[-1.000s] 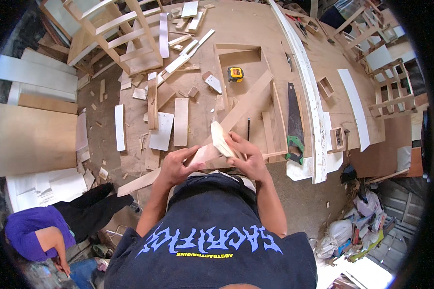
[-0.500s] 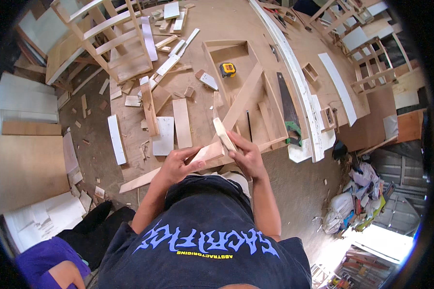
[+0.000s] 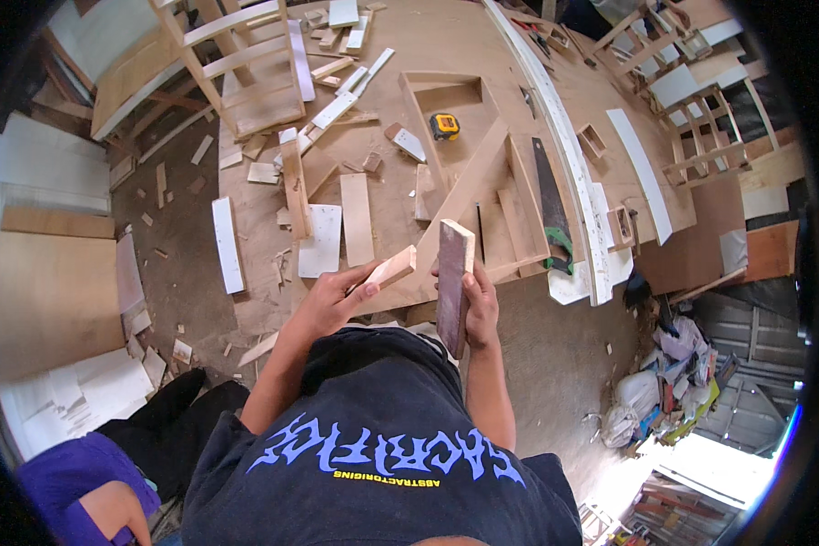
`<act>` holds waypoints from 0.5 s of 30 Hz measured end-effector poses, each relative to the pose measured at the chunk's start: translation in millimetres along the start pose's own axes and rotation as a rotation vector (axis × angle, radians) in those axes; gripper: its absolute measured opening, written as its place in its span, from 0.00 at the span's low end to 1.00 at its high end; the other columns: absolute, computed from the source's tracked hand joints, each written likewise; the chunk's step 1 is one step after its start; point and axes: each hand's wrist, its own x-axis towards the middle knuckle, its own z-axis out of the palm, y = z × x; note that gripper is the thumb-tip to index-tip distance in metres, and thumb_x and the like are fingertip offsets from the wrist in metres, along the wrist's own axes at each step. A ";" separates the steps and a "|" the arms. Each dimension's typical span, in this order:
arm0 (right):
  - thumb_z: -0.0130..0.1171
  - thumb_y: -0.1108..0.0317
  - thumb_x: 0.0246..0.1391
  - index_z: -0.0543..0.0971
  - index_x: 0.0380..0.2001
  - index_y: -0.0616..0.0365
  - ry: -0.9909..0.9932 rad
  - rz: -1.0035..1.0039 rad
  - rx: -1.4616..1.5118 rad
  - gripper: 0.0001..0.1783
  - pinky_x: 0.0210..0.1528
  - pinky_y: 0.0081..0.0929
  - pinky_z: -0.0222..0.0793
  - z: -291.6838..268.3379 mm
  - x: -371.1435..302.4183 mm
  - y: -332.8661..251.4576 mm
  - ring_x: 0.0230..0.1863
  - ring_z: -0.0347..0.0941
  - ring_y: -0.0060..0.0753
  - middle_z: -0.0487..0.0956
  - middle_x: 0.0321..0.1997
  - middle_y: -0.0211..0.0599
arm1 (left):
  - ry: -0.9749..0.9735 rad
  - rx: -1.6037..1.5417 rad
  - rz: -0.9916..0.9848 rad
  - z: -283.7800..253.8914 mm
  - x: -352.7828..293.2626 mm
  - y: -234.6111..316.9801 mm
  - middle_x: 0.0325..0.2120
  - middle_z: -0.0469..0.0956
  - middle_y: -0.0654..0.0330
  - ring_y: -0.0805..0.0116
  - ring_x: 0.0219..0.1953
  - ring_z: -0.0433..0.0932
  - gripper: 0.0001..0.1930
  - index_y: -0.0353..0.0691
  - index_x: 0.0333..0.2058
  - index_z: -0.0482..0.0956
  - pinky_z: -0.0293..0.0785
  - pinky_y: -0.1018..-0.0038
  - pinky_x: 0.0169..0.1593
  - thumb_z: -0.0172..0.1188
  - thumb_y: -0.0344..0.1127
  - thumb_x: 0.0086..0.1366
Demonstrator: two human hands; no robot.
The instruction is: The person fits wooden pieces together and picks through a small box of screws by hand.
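Observation:
My left hand (image 3: 326, 298) is closed on a short, pale wood piece (image 3: 394, 269), thumb along its near side, its cut end pointing up and right. In my right hand (image 3: 481, 308) stands what looks like a sanding block (image 3: 455, 287), a pale wooden bar with a dark brown face turned toward me. My right thumb rests near its right edge, and most of my other fingers are hidden behind it. A narrow gap separates the two pieces, both held in front of my waist over the near edge of the plywood worktable (image 3: 391, 202).
On the table lie an open wooden frame (image 3: 412, 118), a diagonal board (image 3: 464, 187), a yellow tape measure (image 3: 444, 126), a green-handled saw (image 3: 555, 209) and several offcuts. A ladder-like wooden frame (image 3: 238, 67) stands far left. Another person in purple (image 3: 73, 482) is at lower left.
My right hand has turned the sanding block upright, showing its brown face, and drawn it away from the wood piece. My left hand still holds its piece, slightly raised. The view has shifted.

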 end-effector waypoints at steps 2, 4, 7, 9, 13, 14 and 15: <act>0.56 0.54 0.72 0.65 0.74 0.61 0.002 -0.015 0.005 0.35 0.58 0.34 0.75 6.6 -4.9 -3.3 0.57 0.80 0.37 0.82 0.57 0.48 | 0.004 -0.089 -0.054 -1.6 -8.5 1.4 0.25 0.80 0.55 0.70 0.25 0.72 0.25 0.41 0.64 0.77 0.72 0.70 0.34 0.50 0.51 0.80; 0.56 0.53 0.72 0.64 0.74 0.61 -0.025 -0.023 0.047 0.36 0.58 0.35 0.75 17.9 -6.5 -5.5 0.56 0.80 0.37 0.82 0.57 0.49 | 0.028 -0.135 -0.061 -1.0 -17.2 -7.3 0.22 0.79 0.58 0.71 0.24 0.73 0.29 0.35 0.58 0.81 0.72 0.72 0.32 0.42 0.55 0.83; 0.54 0.51 0.72 0.64 0.74 0.62 -0.112 -0.024 0.008 0.36 0.59 0.35 0.75 28.0 -0.4 -5.0 0.57 0.80 0.38 0.82 0.57 0.50 | 0.095 -0.206 -0.057 2.1 -27.2 -18.0 0.22 0.80 0.58 0.71 0.23 0.76 0.34 0.30 0.46 0.84 0.74 0.72 0.31 0.37 0.57 0.83; 0.55 0.50 0.72 0.64 0.74 0.63 -0.158 -0.020 -0.014 0.37 0.59 0.35 0.75 37.1 1.8 -8.0 0.58 0.79 0.38 0.81 0.58 0.49 | 0.155 -0.238 -0.061 3.3 -33.8 -25.5 0.21 0.80 0.58 0.70 0.22 0.78 0.37 0.28 0.38 0.85 0.75 0.72 0.30 0.35 0.58 0.83; 0.52 0.46 0.71 0.65 0.71 0.67 -0.201 -0.044 -0.094 0.39 0.60 0.36 0.74 60.4 -0.2 -11.9 0.57 0.79 0.39 0.80 0.60 0.50 | 0.190 -0.247 -0.082 1.2 -45.1 -32.3 0.19 0.81 0.57 0.69 0.22 0.79 0.39 0.28 0.33 0.85 0.76 0.71 0.29 0.35 0.59 0.83; 0.50 0.44 0.71 0.66 0.70 0.68 -0.202 -0.059 -0.120 0.39 0.60 0.36 0.73 66.3 -1.0 -11.7 0.57 0.79 0.39 0.80 0.60 0.52 | 0.198 -0.252 -0.092 0.0 -47.7 -31.3 0.19 0.81 0.57 0.69 0.22 0.79 0.39 0.28 0.33 0.85 0.76 0.71 0.29 0.35 0.59 0.83; 0.50 0.44 0.71 0.66 0.71 0.68 -0.208 -0.059 -0.116 0.40 0.61 0.36 0.73 69.8 -2.8 -11.4 0.57 0.79 0.39 0.79 0.61 0.52 | 0.203 -0.259 -0.100 0.0 -49.8 -30.8 0.18 0.81 0.58 0.69 0.22 0.80 0.40 0.29 0.33 0.85 0.77 0.71 0.30 0.35 0.60 0.83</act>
